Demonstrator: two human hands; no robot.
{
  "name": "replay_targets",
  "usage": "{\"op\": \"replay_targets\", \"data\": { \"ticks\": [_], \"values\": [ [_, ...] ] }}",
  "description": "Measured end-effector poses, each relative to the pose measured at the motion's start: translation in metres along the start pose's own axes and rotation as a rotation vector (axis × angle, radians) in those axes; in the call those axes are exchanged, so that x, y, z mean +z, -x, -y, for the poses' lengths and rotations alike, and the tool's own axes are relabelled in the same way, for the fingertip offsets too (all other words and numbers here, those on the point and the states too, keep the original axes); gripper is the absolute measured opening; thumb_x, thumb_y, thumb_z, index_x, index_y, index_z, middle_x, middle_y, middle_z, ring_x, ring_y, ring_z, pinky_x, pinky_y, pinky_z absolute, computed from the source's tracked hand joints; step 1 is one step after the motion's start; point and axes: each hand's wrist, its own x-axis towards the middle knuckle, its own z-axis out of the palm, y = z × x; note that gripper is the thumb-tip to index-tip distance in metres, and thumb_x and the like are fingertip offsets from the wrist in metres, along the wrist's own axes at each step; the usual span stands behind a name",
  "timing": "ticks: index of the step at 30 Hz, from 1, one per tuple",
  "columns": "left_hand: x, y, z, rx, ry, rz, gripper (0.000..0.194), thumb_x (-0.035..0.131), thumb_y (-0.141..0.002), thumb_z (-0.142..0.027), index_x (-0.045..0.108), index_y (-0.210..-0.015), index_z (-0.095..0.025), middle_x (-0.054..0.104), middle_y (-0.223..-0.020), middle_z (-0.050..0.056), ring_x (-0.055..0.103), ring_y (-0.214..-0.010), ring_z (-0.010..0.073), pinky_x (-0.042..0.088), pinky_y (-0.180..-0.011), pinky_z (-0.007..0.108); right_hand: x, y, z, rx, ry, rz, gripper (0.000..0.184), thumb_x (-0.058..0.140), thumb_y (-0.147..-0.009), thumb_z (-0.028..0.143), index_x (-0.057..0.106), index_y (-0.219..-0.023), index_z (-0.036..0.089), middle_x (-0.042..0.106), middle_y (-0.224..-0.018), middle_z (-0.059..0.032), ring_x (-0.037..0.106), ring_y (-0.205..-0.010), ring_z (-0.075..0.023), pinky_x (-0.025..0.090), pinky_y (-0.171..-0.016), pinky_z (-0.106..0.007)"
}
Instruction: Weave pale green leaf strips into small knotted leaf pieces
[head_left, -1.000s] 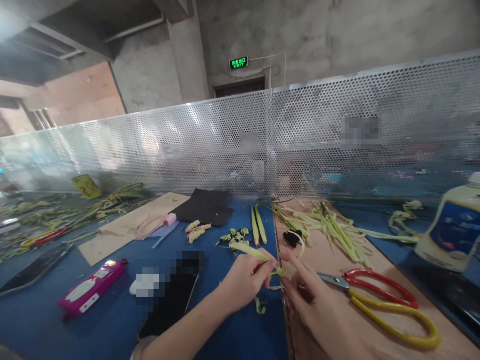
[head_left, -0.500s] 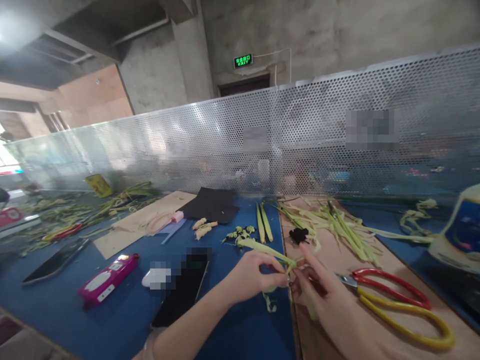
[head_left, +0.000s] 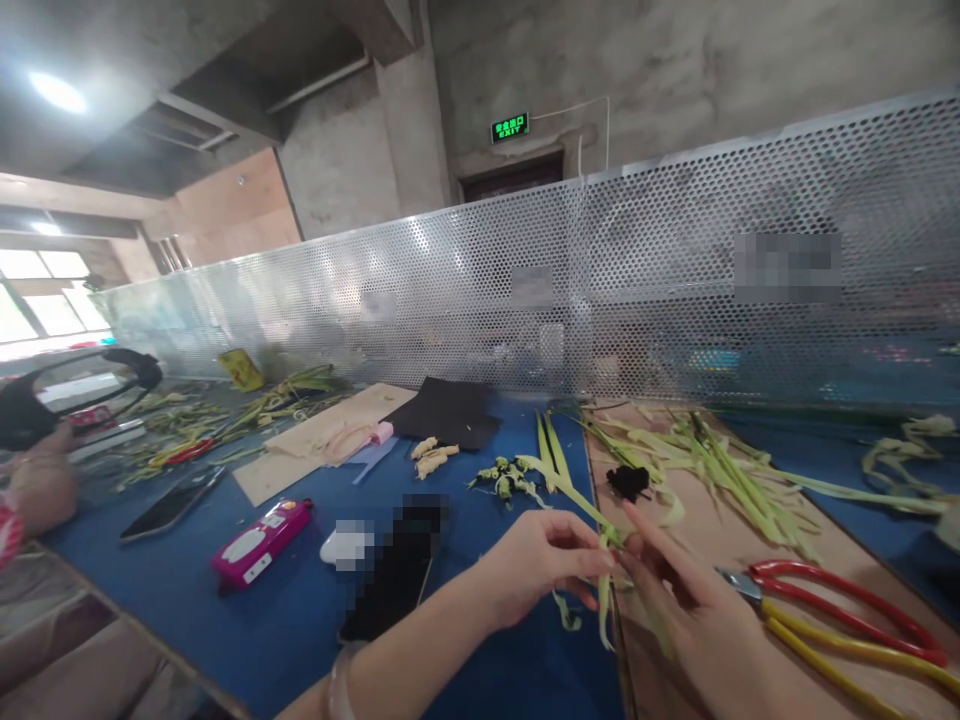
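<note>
Between my two hands is a pale green plant strip (head_left: 574, 497), folded or knotted at the fingertips; the exact crossing is partly hidden by fingers. My left hand (head_left: 544, 565) pinches it from the left, and a loose tail of it dangles below the thumb. My right hand (head_left: 694, 600) closes on the strip from the other side, index finger pointing up. Just beyond that finger lies a small black bundle (head_left: 628, 484) of thread-like material. Scissors (head_left: 832, 600) with one red and one yellow handle rest to the right of my right hand.
Green strips (head_left: 720, 475) lie on the brown board. Small knotted green pieces (head_left: 506, 478), tan pieces (head_left: 435, 457), a black phone (head_left: 397, 570) and a purple device (head_left: 262, 545) sit on the blue table. A perforated metal screen (head_left: 465, 300) stands behind. Another person's hand (head_left: 45, 480) is at left.
The view has swung left, so the table's things appear farther right. Another person's hand with a black band-like object has come into view. A strip tail now hangs below my left thumb.
</note>
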Motion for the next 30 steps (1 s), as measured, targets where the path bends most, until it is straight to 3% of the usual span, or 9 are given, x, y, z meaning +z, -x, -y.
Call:
{"op": "replay_targets", "data": {
  "ticks": [5,11,17,23,30],
  "values": [
    [0.001,0.0,0.002,0.031,0.037,-0.035,0.038,0.082,-0.047,-0.03,0.057,-0.067,-0.009,0.061,-0.065,0.002,0.06,-0.058,0.012,0.052,-0.059,0.027,0.003,0.002,-0.004,0.064,-0.089,0.041,0.041,0.055,-0.075,0.04,0.063,-0.11,0.019,0.066,-0.083,-0.004,0.063,-0.068,-0.0155,0.053,-0.057,-0.02],
    [0.001,0.0,0.003,0.062,-0.049,-0.025,0.034,0.078,-0.054,-0.032,0.055,-0.069,-0.011,0.061,-0.06,0.002,0.058,-0.054,0.0123,0.042,-0.038,0.017,0.0,0.0,0.006,0.001,-0.029,0.032,0.034,0.055,-0.075,0.042,0.068,-0.098,0.021,0.069,-0.085,-0.004,0.066,-0.074,-0.0165,0.054,-0.059,-0.019],
    [0.003,-0.002,0.004,0.123,-0.012,-0.129,0.033,0.077,-0.055,-0.031,0.054,-0.068,-0.011,0.06,-0.063,0.0,0.061,-0.058,0.0133,0.052,-0.054,0.026,-0.005,-0.001,0.019,-0.074,-0.051,0.083,0.026,0.054,-0.077,0.038,0.068,-0.094,0.023,0.07,-0.096,-0.0039,0.066,-0.086,-0.02,0.055,-0.075,-0.025],
    [0.003,-0.004,0.004,0.107,0.0,-0.219,0.034,0.076,-0.056,-0.03,0.052,-0.069,-0.011,0.06,-0.062,0.0,0.062,-0.056,0.0136,0.053,-0.057,0.028,-0.008,-0.003,0.026,-0.098,-0.061,0.11,0.023,0.052,-0.077,0.036,0.07,-0.084,0.024,0.072,-0.085,-0.0029,0.068,-0.076,-0.0189,0.057,-0.07,-0.024],
    [0.002,-0.006,0.009,0.14,0.01,-0.251,0.034,0.076,-0.056,-0.03,0.051,-0.068,-0.011,0.058,-0.061,-0.001,0.061,-0.055,0.0133,0.054,-0.059,0.029,-0.007,0.0,0.033,-0.099,-0.073,0.142,0.026,0.054,-0.076,0.038,0.069,-0.091,0.023,0.071,-0.094,-0.0037,0.067,-0.086,-0.0203,0.056,-0.075,-0.025]
  ]
}}
